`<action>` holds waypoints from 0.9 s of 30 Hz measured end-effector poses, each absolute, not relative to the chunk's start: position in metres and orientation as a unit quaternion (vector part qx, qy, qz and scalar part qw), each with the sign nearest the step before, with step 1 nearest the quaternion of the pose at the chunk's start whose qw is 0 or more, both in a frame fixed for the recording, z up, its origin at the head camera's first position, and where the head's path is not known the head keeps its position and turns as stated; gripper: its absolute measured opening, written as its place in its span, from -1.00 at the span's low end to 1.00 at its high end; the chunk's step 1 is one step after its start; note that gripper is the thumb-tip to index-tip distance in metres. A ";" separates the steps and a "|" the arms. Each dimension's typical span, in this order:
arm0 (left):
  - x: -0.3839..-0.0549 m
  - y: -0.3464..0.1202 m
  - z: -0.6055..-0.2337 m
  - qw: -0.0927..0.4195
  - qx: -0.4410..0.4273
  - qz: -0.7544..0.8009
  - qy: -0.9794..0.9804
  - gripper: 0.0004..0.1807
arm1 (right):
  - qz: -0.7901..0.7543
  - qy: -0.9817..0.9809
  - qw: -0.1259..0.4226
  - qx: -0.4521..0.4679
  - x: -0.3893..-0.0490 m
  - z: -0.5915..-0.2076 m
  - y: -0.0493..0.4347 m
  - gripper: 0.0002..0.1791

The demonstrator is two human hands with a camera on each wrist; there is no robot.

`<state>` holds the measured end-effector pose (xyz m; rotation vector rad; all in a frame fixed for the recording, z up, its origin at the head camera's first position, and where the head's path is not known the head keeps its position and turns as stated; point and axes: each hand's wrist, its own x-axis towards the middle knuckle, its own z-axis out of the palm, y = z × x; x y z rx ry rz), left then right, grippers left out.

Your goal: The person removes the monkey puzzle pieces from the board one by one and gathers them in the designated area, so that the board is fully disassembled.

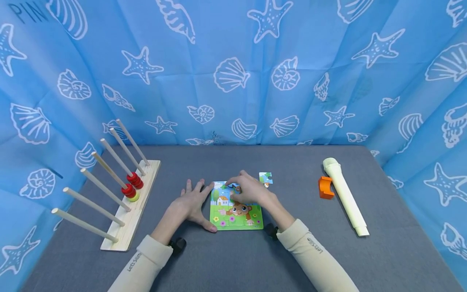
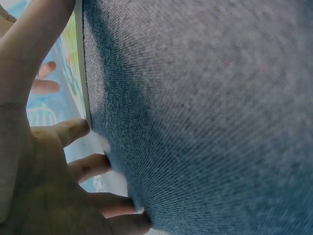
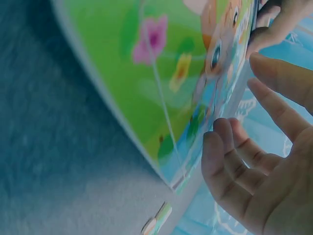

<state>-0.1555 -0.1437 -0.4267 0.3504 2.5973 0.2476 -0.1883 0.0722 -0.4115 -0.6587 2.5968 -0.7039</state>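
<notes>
A jigsaw puzzle (image 1: 237, 223) with a monkey, a house and flowers lies flat on the table. My left hand (image 1: 191, 205) is spread along its left side, with the thumb at the lower corner and the index finger at the upper one. Over the upper part of the puzzle, my right hand (image 1: 249, 190) has its thumb and index finger at a small puzzle piece (image 1: 236, 187), partly hidden by the fingers. In the right wrist view, the other fingers (image 3: 234, 161) curl loosely beside the board. A loose puzzle piece (image 1: 265, 177) lies beyond the upper right corner, with another bit just below it.
To the left stands a wooden peg rack (image 1: 136, 211) with tall rods and red rings (image 1: 135, 180). At the right lie a pale toy microphone (image 1: 348, 198) and an orange curved block (image 1: 325, 188). A blue shell-patterned curtain (image 1: 226, 109) borders the table.
</notes>
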 end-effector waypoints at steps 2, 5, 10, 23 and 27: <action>-0.156 -0.144 -0.427 0.252 0.129 0.092 0.955 0.55 | -0.246 0.923 0.188 -0.227 -0.187 -0.412 0.070 -0.61; -0.155 -0.144 -0.426 0.255 0.129 0.091 0.954 0.55 | -0.241 0.927 0.191 -0.216 -0.186 -0.414 0.067 -0.60; -0.155 -0.144 -0.426 0.256 0.128 0.094 0.954 0.54 | -0.239 0.929 0.189 -0.209 -0.185 -0.416 0.065 -0.58; -0.155 -0.144 -0.426 0.251 0.126 0.096 0.955 0.54 | -0.226 0.940 0.173 -0.190 -0.185 -0.419 0.062 -0.58; -0.154 -0.144 -0.427 0.250 0.127 0.094 0.955 0.54 | -0.221 0.943 0.167 -0.186 -0.184 -0.420 0.062 -0.60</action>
